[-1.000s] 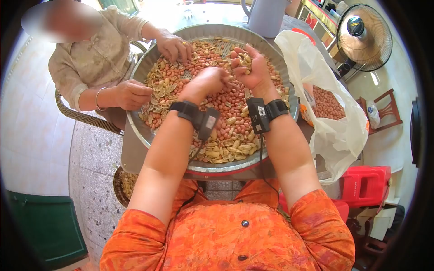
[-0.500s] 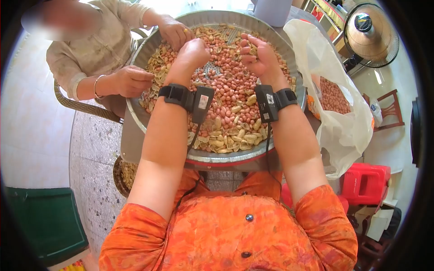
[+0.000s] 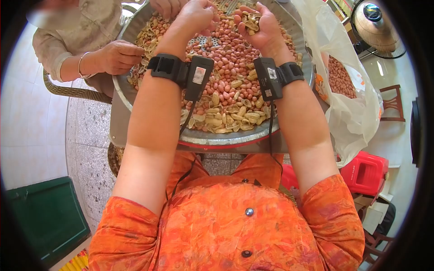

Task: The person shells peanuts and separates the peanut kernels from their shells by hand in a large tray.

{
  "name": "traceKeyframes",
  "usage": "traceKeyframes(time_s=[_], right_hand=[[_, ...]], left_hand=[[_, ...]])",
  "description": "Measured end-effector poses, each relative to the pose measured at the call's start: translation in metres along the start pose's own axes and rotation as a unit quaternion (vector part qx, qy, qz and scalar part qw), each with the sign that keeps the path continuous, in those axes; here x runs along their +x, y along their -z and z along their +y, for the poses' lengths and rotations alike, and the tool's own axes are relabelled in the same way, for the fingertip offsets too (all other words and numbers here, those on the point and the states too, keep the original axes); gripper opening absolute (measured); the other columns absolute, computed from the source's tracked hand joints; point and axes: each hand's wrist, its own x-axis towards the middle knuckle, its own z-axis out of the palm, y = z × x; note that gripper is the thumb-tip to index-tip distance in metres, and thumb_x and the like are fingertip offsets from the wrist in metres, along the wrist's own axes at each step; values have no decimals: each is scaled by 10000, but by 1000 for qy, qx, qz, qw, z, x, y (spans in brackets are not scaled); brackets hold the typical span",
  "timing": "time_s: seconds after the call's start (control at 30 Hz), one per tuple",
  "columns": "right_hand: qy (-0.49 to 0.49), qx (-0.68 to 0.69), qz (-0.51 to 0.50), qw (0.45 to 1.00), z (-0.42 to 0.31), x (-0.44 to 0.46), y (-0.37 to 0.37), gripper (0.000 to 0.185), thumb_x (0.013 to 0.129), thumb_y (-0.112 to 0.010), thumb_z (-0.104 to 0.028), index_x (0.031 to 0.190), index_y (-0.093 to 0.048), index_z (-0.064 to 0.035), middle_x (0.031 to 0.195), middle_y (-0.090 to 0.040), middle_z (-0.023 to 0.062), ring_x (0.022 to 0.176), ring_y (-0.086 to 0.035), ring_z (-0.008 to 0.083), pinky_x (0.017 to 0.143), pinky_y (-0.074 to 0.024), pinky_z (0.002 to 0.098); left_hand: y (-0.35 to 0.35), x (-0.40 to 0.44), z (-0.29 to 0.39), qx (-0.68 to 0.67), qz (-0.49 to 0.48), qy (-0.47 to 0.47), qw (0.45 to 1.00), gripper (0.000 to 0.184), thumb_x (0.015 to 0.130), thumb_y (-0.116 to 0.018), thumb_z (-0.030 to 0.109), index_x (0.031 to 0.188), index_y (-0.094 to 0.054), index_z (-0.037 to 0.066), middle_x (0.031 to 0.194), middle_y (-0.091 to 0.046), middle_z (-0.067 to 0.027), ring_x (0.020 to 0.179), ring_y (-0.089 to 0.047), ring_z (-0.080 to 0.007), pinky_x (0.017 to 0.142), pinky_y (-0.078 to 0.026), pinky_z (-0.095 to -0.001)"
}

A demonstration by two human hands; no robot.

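A wide round metal tray (image 3: 226,140) holds reddish shelled peanuts (image 3: 225,86), with pale shells and whole peanuts (image 3: 233,118) heaped along its near edge. Over the far part of the tray, my left hand (image 3: 197,17) has its fingers curled together, and whatever they may hold is hidden. My right hand (image 3: 266,29), palm turned up, cups several peanut shells (image 3: 251,21) between fingers and palm. Both wrists wear black straps with small boxes and cables.
Across at the left, a co-worker's hand (image 3: 118,57) is at the tray rim and another (image 3: 167,7) above it. A plastic bag (image 3: 346,122) with shelled peanuts (image 3: 340,79) stands right. A fan (image 3: 379,29), red stool (image 3: 365,174) and green board (image 3: 47,221) are around.
The view has tilted, so the tray sits higher in it. My right hand has turned, showing the shells in its palm more plainly. My left hand stays curled over the tray.
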Motion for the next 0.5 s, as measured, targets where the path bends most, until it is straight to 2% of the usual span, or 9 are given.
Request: traceKeyframes(time_s=[0.07,0.2,0.27,0.3,0.37,0.4,0.43,0.47,0.5], right_hand=[[-30,-5,-3,1000,1,4,2,400,899,-262,-340,960,-483,-12,838,-571,118,644,-560,183,434,-441,229],[-68,-53,-36,996,-1,3,4,399,900,-255,-328,937,-493,-11,839,-576,117,644,-560,176,441,-446,222],[-93,-98,-80,988,1,2,3,392,894,-293,-346,946,-498,-15,824,-578,112,646,-559,165,439,-440,218],[-95,-98,-79,987,3,2,2,392,894,-293,-346,946,-498,-15,824,-578,112,646,-559,165,439,-440,218],[-86,-94,-96,987,6,-9,-13,342,842,-428,-340,943,-529,-29,791,-594,84,628,-569,145,455,-448,233],[-148,-42,-51,987,0,-22,-27,276,876,-401,-302,870,-522,-54,702,-555,54,448,-464,97,320,-335,182],[-150,-41,-49,987,2,-21,-23,276,876,-401,-302,870,-522,-54,702,-555,54,448,-464,97,320,-335,182],[-118,-55,-85,988,3,-16,-17,250,874,-404,-276,839,-519,-57,699,-552,58,456,-465,89,325,-328,176],[-86,-68,-121,987,4,-9,-8,229,872,-407,-249,807,-517,-60,696,-550,61,464,-465,82,331,-321,171]], left_hand=[[4,-4,11,-82,-8,9,997,241,864,-458,187,1042,-493,28,814,-585,-63,598,-574,-123,428,-439,-196],[9,-9,18,-126,-5,-34,991,262,833,-509,208,1019,-510,23,785,-580,-62,588,-567,-118,430,-432,-207],[5,-19,29,-137,-44,-79,986,225,818,-553,183,915,-510,-16,622,-547,-35,492,-493,-71,438,-393,-171],[3,-18,31,-139,-44,-77,986,225,818,-553,183,915,-510,-16,622,-547,-35,492,-493,-71,438,-393,-171],[0,-17,31,-155,-49,-134,978,181,833,-530,172,856,-517,-7,616,-544,-26,465,-478,-70,401,-385,-188],[0,-18,29,-148,4,-87,985,188,806,-524,129,919,-526,-21,593,-536,-26,476,-489,-81,399,-383,-205],[3,-10,19,-149,3,-84,985,188,806,-524,129,919,-526,-21,593,-536,-26,476,-489,-81,399,-383,-205],[8,1,7,9,-3,-72,997,244,799,-542,185,963,-524,6,676,-551,-42,525,-522,-98,412,-399,-212],[10,9,-4,167,-9,-60,984,303,792,-559,242,1007,-522,32,760,-567,-57,574,-555,-116,426,-415,-219]])
